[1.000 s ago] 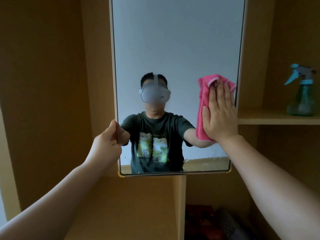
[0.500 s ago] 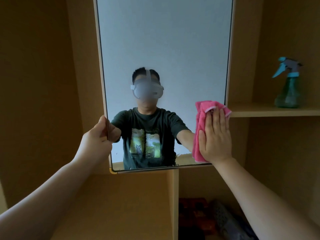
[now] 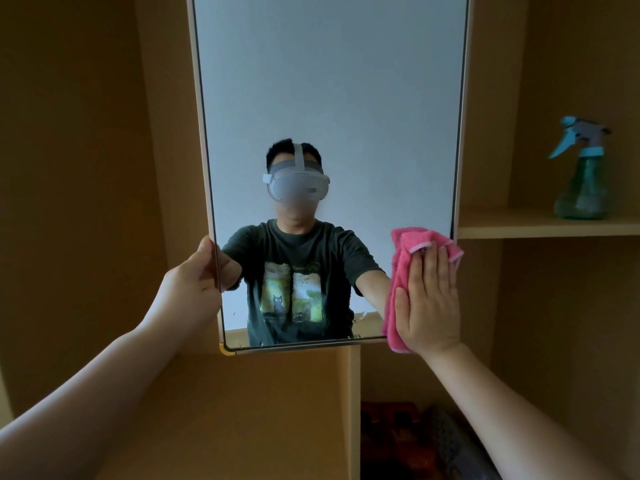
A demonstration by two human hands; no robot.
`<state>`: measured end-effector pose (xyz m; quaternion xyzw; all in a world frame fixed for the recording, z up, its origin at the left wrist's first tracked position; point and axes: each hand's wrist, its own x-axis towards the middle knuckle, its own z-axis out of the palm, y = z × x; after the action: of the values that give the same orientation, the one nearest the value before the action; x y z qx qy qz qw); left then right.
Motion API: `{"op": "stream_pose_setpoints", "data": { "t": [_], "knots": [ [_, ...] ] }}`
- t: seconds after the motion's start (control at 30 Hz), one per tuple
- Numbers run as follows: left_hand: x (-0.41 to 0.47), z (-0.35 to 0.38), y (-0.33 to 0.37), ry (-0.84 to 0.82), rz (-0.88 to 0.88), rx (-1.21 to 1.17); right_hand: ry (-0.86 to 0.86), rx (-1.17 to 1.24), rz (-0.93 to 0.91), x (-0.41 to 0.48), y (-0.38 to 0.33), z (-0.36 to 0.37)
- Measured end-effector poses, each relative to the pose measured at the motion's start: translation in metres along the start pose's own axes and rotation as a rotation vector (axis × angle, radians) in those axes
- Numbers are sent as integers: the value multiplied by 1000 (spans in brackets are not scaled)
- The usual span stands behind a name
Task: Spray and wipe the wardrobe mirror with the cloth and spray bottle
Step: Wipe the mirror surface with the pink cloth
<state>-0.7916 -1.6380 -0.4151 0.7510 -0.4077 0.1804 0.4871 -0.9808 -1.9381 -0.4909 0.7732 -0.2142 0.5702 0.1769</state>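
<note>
From the head camera, the mirror point(image 3: 329, 98) hangs upright in its pale frame in front of the wooden wardrobe point(image 3: 86, 168). The left hand point(image 3: 194, 282) grips the mirror's left edge low down, its fingers point(image 3: 207, 252) curled round the rim. The right hand point(image 3: 431, 306) lies flat on the pink cloth point(image 3: 403, 258), pressing it against the glass at the lower right corner. Its fingers point(image 3: 433, 268) are straight and pressed close together, pointing up, with the thumb alongside. The cloth sticks out above the fingertips and to the left of the palm, and its lower end reaches just past the mirror's bottom edge. A few faint streaks and droplets show on the glass near the bottom. The spray bottle point(image 3: 583, 181), green with a teal trigger head, stands upright on a shelf point(image 3: 519, 228) to the right of the mirror, well apart from both hands. The glass reflects a person in a dark T-shirt and a headset. Dark things sit in the compartment below point(image 3: 415, 445), too dim to make out.
</note>
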Motion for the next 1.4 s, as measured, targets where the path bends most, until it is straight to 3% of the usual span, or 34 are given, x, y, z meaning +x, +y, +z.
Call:
{"op": "stream_pose_setpoints", "data": {
  "t": [0.3,0.77,1.1,1.4],
  "knots": [
    [1,-4,3,-27,15,33,9,9,39,-2,-18,4],
    [3,-6,0,-132,29,-3,5,22,-78,-1,-63,9],
    [2,-15,5,-217,0,-46,8,70,-229,-5,-113,21],
    [-5,-25,20,-267,38,8,-62,136,-536,-6,-194,21]
  ]
}}
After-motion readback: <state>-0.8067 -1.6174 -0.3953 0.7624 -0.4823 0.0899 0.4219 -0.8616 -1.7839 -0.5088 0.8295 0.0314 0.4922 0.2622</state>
